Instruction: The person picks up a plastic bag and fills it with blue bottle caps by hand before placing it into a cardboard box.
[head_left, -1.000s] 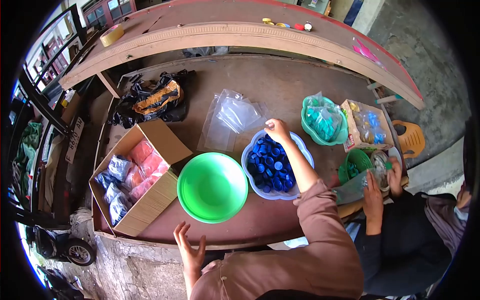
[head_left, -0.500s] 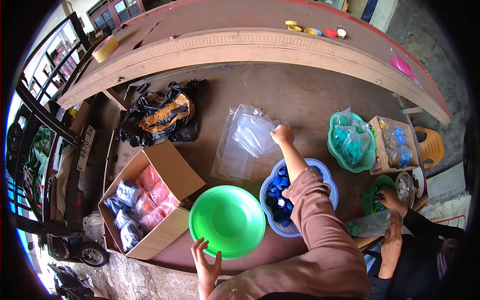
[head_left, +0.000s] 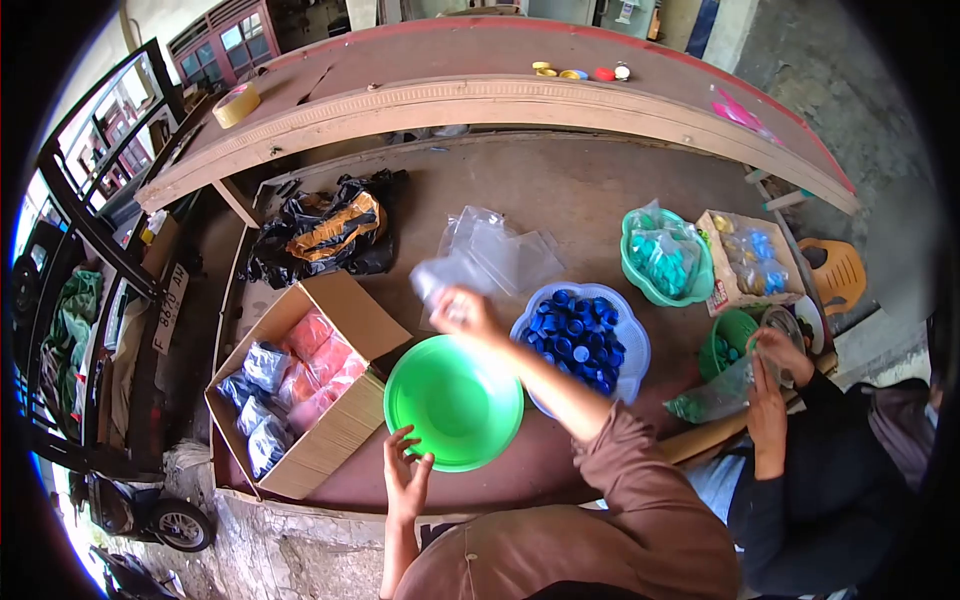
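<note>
Above the green bowl (head_left: 455,405) on the tabletop (head_left: 600,180), the right hand (head_left: 462,310) was clamped on a clear plastic bag (head_left: 437,275), near the pile of bags (head_left: 505,250); the left hand (head_left: 405,480), fingers apart and empty, was at the bowl's near rim. Opening the bag would probably need both hands

right hand (head_left: 465,313) drawn back, clear bag (head_left: 438,275) lifted

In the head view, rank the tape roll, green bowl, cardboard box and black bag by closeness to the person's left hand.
1. Green bowl, right at the left hand.
2. Cardboard box, just to its left.
3. Black bag, beyond the box.
4. Tape roll, on the far ledge.
</note>
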